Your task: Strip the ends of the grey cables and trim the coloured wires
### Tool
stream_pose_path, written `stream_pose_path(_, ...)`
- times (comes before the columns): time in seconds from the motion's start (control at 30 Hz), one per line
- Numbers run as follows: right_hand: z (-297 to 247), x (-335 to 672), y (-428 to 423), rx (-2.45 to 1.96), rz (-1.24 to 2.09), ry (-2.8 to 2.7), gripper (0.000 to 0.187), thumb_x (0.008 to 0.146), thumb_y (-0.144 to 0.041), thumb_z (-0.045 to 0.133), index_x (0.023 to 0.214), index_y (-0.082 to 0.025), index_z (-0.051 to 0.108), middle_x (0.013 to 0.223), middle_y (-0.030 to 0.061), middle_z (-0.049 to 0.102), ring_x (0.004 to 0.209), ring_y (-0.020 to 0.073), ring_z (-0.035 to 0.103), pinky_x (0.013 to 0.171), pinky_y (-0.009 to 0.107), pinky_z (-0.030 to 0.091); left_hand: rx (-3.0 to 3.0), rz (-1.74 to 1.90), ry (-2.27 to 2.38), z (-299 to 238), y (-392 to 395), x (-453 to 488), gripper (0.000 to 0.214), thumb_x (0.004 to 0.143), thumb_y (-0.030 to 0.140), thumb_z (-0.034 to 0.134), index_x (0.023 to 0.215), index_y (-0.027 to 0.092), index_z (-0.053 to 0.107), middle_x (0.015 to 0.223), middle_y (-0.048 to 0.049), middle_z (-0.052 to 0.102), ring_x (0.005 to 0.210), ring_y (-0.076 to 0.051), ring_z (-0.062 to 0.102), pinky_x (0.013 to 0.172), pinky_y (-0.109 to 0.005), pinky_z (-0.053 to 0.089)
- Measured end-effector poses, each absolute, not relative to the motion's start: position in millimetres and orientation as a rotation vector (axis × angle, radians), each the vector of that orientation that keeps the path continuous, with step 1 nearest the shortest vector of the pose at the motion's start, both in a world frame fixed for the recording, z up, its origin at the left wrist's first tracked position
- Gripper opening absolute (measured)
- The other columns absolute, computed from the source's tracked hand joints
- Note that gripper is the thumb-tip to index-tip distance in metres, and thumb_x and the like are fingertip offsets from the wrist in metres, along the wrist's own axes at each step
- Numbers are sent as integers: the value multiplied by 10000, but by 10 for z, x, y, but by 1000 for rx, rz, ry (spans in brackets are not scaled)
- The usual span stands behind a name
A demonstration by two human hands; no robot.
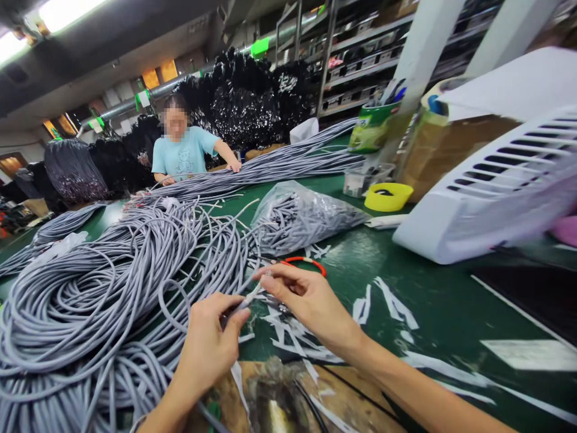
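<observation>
My left hand (pixel 211 337) is closed around a grey cable (pixel 238 308), close to its end. The cable's whitish stripped end (pixel 256 293) points up and to the right. There my right hand (pixel 311 300) pinches the tip between thumb and forefinger. Just behind the right hand lie the red-orange handles (pixel 311 261) of a tool, partly hidden. Cut white strips (pixel 293 337) are scattered on the green table beneath both hands. To the left spreads a large pile of coiled grey cable (pixel 103 288).
A clear bag (pixel 306 219) of short grey pieces lies beyond my hands. On the right stand a white slatted fan-like casing (pixel 487 180), a yellow dish (pixel 387 196) and a green can (pixel 372 126). Across the table a person (pixel 184 150) handles long cables. A worn wooden board (pixel 234 391) sits in front.
</observation>
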State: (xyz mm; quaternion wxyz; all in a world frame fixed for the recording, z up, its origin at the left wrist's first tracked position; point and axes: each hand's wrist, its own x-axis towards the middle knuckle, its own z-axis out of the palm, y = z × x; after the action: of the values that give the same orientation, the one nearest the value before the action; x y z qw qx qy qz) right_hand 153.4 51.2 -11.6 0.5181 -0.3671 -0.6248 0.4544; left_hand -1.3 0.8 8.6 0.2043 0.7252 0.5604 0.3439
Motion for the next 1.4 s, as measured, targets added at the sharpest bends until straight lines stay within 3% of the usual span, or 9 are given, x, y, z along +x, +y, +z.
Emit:
stream_pose_path(0.2,-117,1490,464,-832,1202,-1380,353,680,-482,618,574,-161,518,506,-26,508,477,88,465,488,209,386,2170,952,1549,91,-28,52,209,822,167,491,738,140,681,573,-23,585,538,-131,523,508,-222,358)
stream_pose_path(0.4,-151,1432,439,-827,1198,-1449,369,701,-497,588,561,-179,465,463,-41,476,431,85,460,452,201,399,1963,1043,1507,32,-27,72,238,800,172,503,958,158,681,724,-43,670,587,-142,551,551,-226,415)
stream_pose_path(0.57,-134,1459,360,-947,826,-1562,196,774,-373,524,779,-179,552,589,-10,565,509,114,535,466,203,431,1805,1165,1558,46,-4,45,270,794,211,507,992,161,684,775,-56,695,622,-155,586,582,-235,459)
stream_pose_path(0.7,-148,1475,293,-923,476,-1767,215,849,-257,436,703,-191,580,637,17,628,562,123,570,562,221,452,1805,1207,1569,47,-3,26,266,795,231,519,982,154,691,767,-62,691,599,-148,586,564,-227,465)
stream_pose_path(0.83,-178,1463,273,-893,378,-1819,216,852,-235,449,704,-186,599,620,10,639,528,114,565,546,215,446,1857,1185,1580,34,-8,26,263,801,228,521,988,154,690,730,-61,681,562,-138,566,522,-219,455)
stream_pose_path(1.17,-161,1490,285,-949,432,-1807,246,840,-265,447,688,-186,625,556,8,615,456,106,502,477,214,404,1848,1189,1579,48,-20,26,264,802,238,529,1001,163,686,762,-62,688,598,-142,589,557,-217,474)
stream_pose_path(1.4,-129,1485,324,-904,795,-1818,341,833,-335,415,614,-164,613,490,-2,573,434,103,476,401,192,379,1893,1131,1555,48,-19,25,253,787,223,533,966,164,701,717,-59,684,573,-137,560,528,-217,439)
